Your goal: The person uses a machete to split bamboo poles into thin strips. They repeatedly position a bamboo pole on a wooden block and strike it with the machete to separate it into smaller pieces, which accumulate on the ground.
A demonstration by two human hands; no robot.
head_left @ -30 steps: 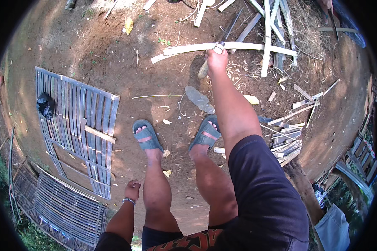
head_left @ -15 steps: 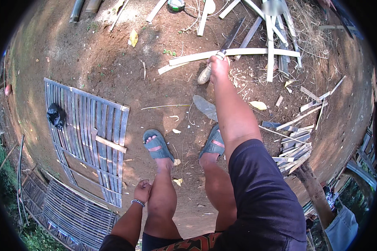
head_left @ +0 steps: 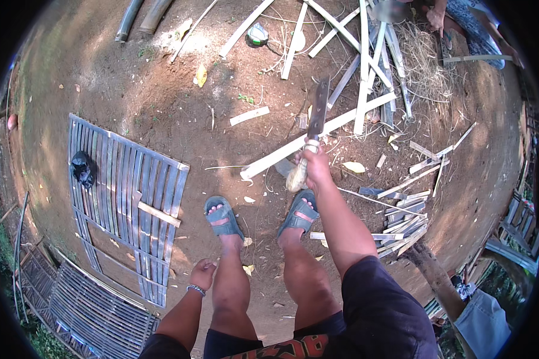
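My right hand (head_left: pixel 315 166) grips the pale, bulbous handle of a machete (head_left: pixel 319 110), its dark blade pointing away from me. The blade's lower part crosses a long, pale bamboo strip (head_left: pixel 281 150) that slants over the ground in front of my feet. Whether blade and strip touch, I cannot tell. A short pale strip (head_left: pixel 250 115) lies apart, to the left of the blade. Beside my left knee hangs my left hand (head_left: pixel 203 273), its fingers curled in with nothing visible in them.
Several bamboo strips (head_left: pixel 363 72) lie crossed at the far right near dry shavings (head_left: pixel 425 66). Another person's hand (head_left: pixel 435 19) is there. Short offcuts (head_left: pixel 406 218) are heaped at right. A slatted bamboo panel (head_left: pixel 126 197) with a black plastic bag (head_left: pixel 82 169) lies left. A tape measure (head_left: pixel 257 36) lies ahead.
My right hand has drawn the machete closer to me. The long strip now slants more steeply, its left end nearer my feet, and the short strip lies separate from it. The view has shifted slightly.
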